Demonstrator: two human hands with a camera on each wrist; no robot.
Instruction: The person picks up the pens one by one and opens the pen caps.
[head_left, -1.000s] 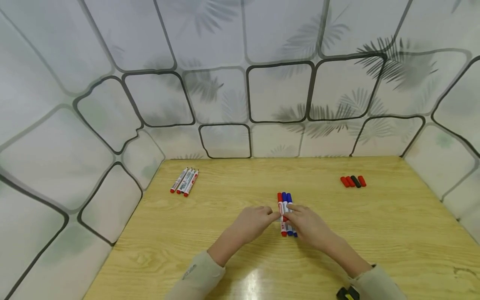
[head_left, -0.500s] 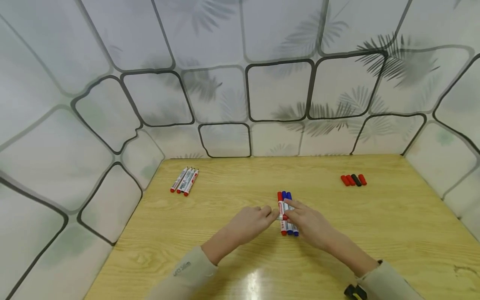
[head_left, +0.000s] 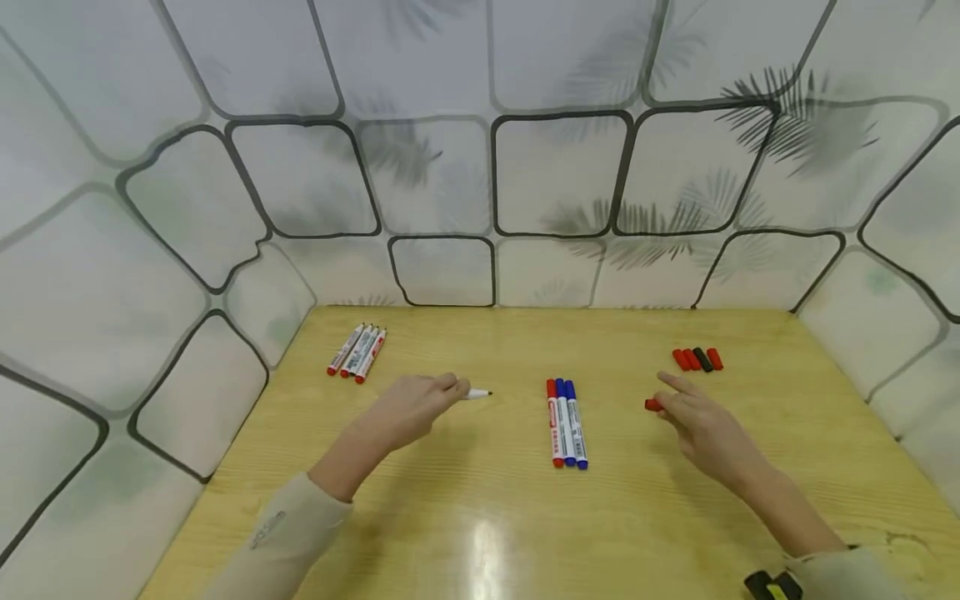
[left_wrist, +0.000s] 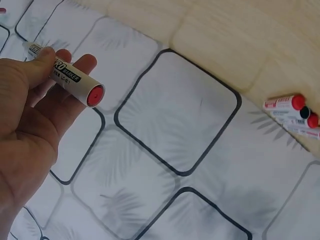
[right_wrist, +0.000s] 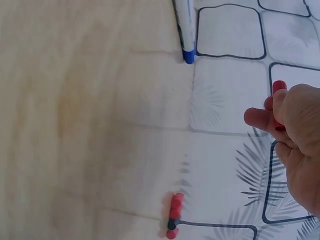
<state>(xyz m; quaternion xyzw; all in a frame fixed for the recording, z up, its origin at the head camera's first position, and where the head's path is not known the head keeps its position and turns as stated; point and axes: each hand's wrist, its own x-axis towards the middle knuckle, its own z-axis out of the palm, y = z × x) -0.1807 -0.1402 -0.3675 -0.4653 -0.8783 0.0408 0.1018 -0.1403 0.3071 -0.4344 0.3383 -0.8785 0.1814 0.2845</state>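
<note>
My left hand (head_left: 408, 408) pinches an uncapped whiteboard marker (left_wrist: 75, 82) between thumb and fingers. Its dark tip points right in the head view, and the left wrist view shows its red end plug. To the right, my right hand (head_left: 712, 437) pinches a red marker cap (head_left: 652, 405) above the table. Between the hands, three capped markers, a red one (head_left: 554, 421) and two blue ones (head_left: 573, 421), lie side by side on the table.
Several uncapped markers (head_left: 357, 352) lie in a row at the table's back left. A row of red caps (head_left: 681, 359) with one black cap (head_left: 702, 359) lies at the back right. A patterned wall (head_left: 555, 175) borders the wooden table (head_left: 480, 483).
The hands were together over the middle markers and have drawn apart. The left took the marker left, the right took the red cap right, so marker and cap are now separate.
</note>
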